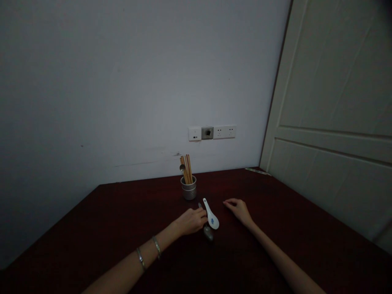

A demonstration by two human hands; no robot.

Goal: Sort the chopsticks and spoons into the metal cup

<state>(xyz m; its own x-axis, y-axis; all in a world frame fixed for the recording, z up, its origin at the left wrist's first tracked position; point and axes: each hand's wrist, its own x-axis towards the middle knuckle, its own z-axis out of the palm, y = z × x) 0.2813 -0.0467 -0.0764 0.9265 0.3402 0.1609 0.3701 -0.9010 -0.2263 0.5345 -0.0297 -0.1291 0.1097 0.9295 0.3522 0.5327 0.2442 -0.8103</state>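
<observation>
My left hand [191, 221] is closed over the handle of a metal spoon [208, 233]. The spoon's bowl shows below the fingers and its handle tip above them; the fingers hide the middle. Just right of these fingers lies a white ceramic soup spoon [211, 217] with a blue mark in its bowl, its handle pointing toward the wall. My right hand [239, 210] rests on the table to the right of the ceramic spoon, apart from it. Its fingers are loosely stretched to the left, holding nothing.
Behind the spoons stands a grey metal cup [189, 192] holding several wooden chopsticks [187, 169] and another metal spoon [182, 167]. The dark red table [137, 212] meets a wall with sockets [224, 132]. A pale panelled door [330, 139] borders the right side.
</observation>
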